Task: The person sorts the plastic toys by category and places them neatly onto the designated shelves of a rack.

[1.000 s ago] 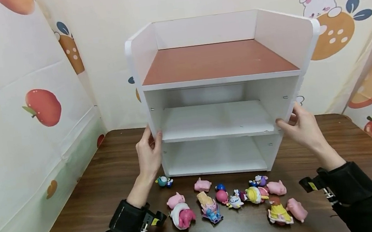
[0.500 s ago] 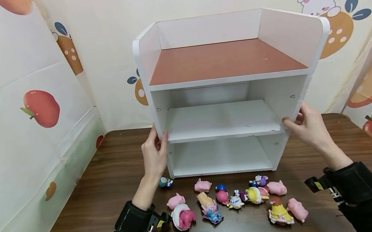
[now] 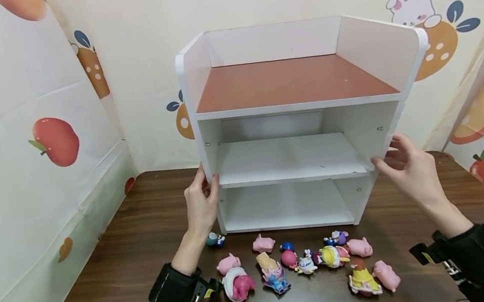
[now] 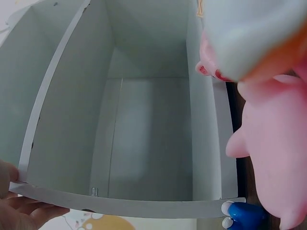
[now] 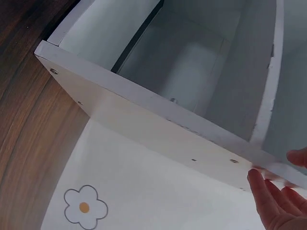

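A white shelf unit with a brown top board stands upright on the table. My left hand grips its left side panel, the thumb at the front edge and the fingers outside. In the left wrist view, fingers of that hand lie beyond the panel. At the right side panel, my right hand is loosely spread around the front edge. Its thumb is over the inner side, and its fingers are at the outer face. How firmly they touch is unclear.
Several small toy figures lie on the wooden table before the shelf, among them a pink pig and a yellow-dressed doll. A small blue figure sits by the shelf's lower left corner. Printed wall sheets surround the table.
The shelf unit has shifted slightly right, with both hands moving along it, then stopped. My right hand has since eased outward and loosened, showing more of its fingers. The toys have stayed put.
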Demonstrator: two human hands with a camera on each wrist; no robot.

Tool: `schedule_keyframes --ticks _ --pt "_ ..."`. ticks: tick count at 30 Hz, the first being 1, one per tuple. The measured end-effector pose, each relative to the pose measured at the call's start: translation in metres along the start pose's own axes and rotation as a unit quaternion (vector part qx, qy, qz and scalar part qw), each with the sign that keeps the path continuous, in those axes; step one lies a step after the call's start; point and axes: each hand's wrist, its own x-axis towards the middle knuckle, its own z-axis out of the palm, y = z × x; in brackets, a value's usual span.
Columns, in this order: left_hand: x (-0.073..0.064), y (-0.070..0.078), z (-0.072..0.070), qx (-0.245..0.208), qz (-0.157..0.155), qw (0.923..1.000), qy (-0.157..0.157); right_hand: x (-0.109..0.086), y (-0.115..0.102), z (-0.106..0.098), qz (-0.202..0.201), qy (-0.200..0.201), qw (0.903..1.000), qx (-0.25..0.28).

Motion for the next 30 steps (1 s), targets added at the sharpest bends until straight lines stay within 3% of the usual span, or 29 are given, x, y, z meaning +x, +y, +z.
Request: schedule_keyframes --ticks 6,11,14,24,30 --pt "0.000 0.000 0.000 0.005 0.005 1.0000 0.002 -0.010 -0.010 -0.008 -0.004 0.037 0.9991 -0.021" --pt "0.000 0.000 0.000 0.009 0.006 0.9999 0.001 -0.022 -0.018 -0.013 -0.042 0.072 0.9961 -0.030" --pt "0.000 0.000 0.000 0.010 0.007 0.9999 0.000 -0.031 -0.022 -0.014 -0.064 0.072 0.9948 -0.034" --pt "0.000 -0.001 0.000 0.021 0.020 0.9995 0.008 -0.068 -0.013 -0.008 -0.146 -0.017 0.9863 -0.076" --pt "-0.001 -0.002 0.000 0.022 0.021 0.9995 0.011 -0.084 -0.002 0.001 -0.191 -0.092 0.9764 -0.043"
